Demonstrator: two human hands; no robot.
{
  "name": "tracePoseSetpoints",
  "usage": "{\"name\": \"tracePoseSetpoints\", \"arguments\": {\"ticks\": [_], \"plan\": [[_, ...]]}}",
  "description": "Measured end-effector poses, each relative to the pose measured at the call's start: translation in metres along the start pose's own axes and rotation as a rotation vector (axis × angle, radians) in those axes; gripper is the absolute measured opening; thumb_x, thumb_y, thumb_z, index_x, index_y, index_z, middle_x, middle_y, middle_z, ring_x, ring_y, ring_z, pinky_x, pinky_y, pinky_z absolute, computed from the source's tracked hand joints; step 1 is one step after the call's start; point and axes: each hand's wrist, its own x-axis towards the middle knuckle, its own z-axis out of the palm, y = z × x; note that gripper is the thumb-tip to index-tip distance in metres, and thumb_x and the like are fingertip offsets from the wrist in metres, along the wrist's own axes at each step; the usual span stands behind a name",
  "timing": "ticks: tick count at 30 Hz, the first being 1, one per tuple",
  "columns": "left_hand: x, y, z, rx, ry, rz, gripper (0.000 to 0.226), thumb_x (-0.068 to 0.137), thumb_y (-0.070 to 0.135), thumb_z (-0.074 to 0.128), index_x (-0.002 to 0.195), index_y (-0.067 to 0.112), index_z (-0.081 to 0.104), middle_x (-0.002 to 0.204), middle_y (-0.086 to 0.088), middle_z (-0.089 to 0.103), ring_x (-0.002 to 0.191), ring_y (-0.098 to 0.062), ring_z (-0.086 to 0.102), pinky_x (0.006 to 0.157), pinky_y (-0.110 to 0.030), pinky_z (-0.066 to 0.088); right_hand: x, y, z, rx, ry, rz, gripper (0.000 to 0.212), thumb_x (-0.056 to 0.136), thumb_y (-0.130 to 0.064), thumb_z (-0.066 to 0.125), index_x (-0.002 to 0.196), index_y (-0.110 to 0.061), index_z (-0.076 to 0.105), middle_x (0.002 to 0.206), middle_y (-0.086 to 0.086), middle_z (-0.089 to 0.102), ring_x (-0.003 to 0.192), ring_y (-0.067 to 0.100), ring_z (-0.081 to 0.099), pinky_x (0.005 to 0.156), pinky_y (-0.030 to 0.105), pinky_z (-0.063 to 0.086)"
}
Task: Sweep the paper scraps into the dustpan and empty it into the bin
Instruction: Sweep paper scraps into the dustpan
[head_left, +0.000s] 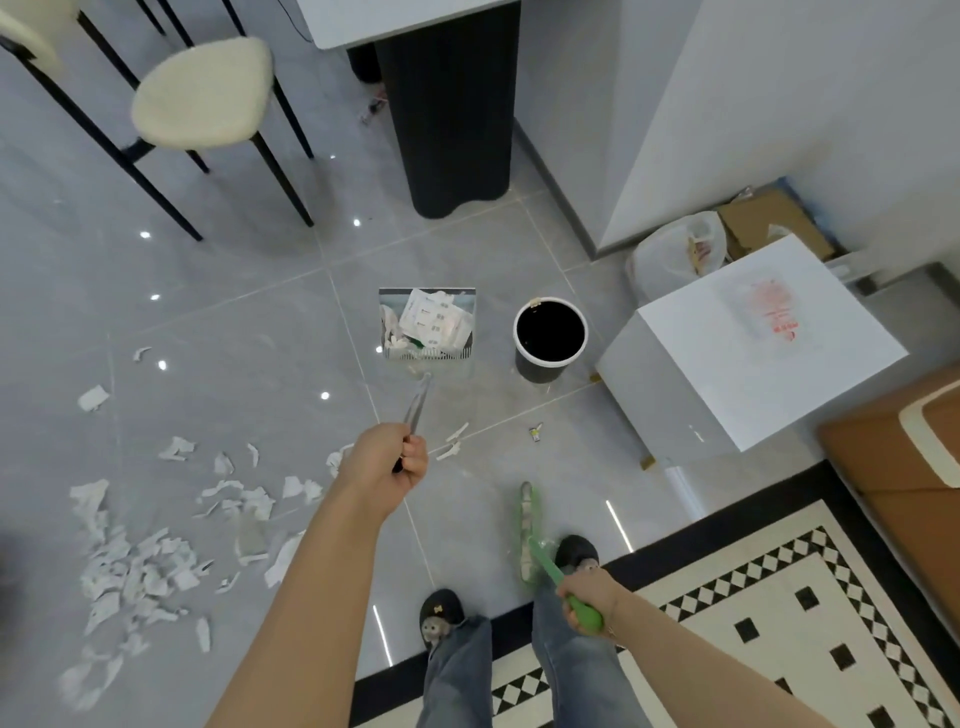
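My left hand (397, 460) grips the long handle of a clear dustpan (427, 349), which hangs over the grey floor just left of the bin. White paper pieces and packets lie in the pan. The round bin (550, 364) has a white rim and a black inside, and stands upright on the tiles. My right hand (587, 592) grips the green handle of a small green brush (530, 525), held low beside my right foot. Several white paper scraps (140, 561) are scattered on the floor at the left, with a few more near the tile joint (453, 441).
A white box (753, 338) stands right of the bin, with a plastic bag (675, 249) and cardboard behind it. A black table pedestal (452, 130) and a cream chair (202, 93) lie ahead. A checkered rug (779, 623) covers the lower right.
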Motion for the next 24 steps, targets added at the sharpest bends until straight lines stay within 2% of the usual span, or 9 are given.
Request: {"name": "tracePoseSetpoints", "arguments": {"ticks": [2,5,9,12,15,18,24], "plan": [[-0.001,0.002,-0.009,0.015,-0.007,0.000,0.023,0.099,0.002,0.025,0.086,0.008,0.042,0.064,-0.001,0.031,0.023,-0.001,0.030,0.026,-0.008,0.022,-0.028,-0.005,0.016,0.077,0.033,0.028,0.014,0.073,-0.002,0.061,0.066,-0.006,0.050,0.061,0.010,0.049,0.048,0.017,0.045,0.040,0.024,0.039],[-0.003,0.006,-0.022,0.044,-0.020,0.002,0.024,0.100,0.003,0.027,0.085,0.006,0.045,0.064,-0.001,0.032,0.024,-0.001,0.030,0.027,-0.009,0.022,-0.026,-0.003,0.031,0.135,0.080,0.021,0.027,0.089,0.005,0.049,0.063,-0.004,0.051,0.057,0.009,0.047,0.042,0.013,0.044,0.034,0.018,0.036],[-0.006,0.010,-0.034,0.094,-0.036,0.015,0.029,0.100,0.003,0.026,0.082,0.002,0.048,0.065,0.000,0.030,0.025,0.000,0.029,0.027,-0.009,0.021,-0.018,-0.006,0.045,0.230,0.104,-0.015,0.027,0.090,0.008,0.043,0.066,-0.004,0.046,0.054,0.012,0.043,0.024,0.011,0.041,0.028,0.015,0.032],[-0.004,0.015,-0.043,0.141,-0.036,0.032,0.031,0.099,0.002,0.025,0.080,0.002,0.049,0.062,0.000,0.031,0.025,0.000,0.028,0.027,-0.009,0.021,-0.015,-0.015,0.061,0.297,0.086,-0.044,0.030,0.090,0.009,0.042,0.064,-0.007,0.043,0.049,0.010,0.042,0.024,0.012,0.038,0.029,0.015,0.031],[-0.003,0.019,-0.050,0.150,-0.037,0.027,0.031,0.100,0.003,0.027,0.078,0.003,0.049,0.053,0.000,0.037,0.025,0.000,0.028,0.028,-0.008,0.020,-0.011,-0.024,0.069,0.404,0.087,-0.058,0.026,0.092,0.008,0.042,0.071,-0.006,0.042,0.058,0.011,0.041,0.023,0.009,0.041,0.028,0.014,0.032],[0.004,0.023,-0.059,0.151,-0.031,0.029,0.026,0.100,0.005,0.030,0.081,0.004,0.048,0.058,0.001,0.036,0.027,0.000,0.028,0.027,-0.009,0.022,-0.007,-0.034,0.071,0.434,0.054,-0.057,0.016,0.094,0.005,0.042,0.080,-0.004,0.044,0.059,0.011,0.043,0.024,0.009,0.041,0.028,0.015,0.033],[0.008,0.021,-0.063,0.187,-0.043,0.029,0.025,0.100,0.005,0.030,0.083,0.004,0.048,0.064,0.000,0.035,0.027,0.000,0.029,0.027,-0.010,0.022,-0.012,-0.037,0.071,0.515,0.077,-0.055,0.022,0.094,0.006,0.041,0.076,-0.007,0.042,0.061,0.011,0.040,0.021,0.007,0.040,0.027,0.013,0.033]]}}
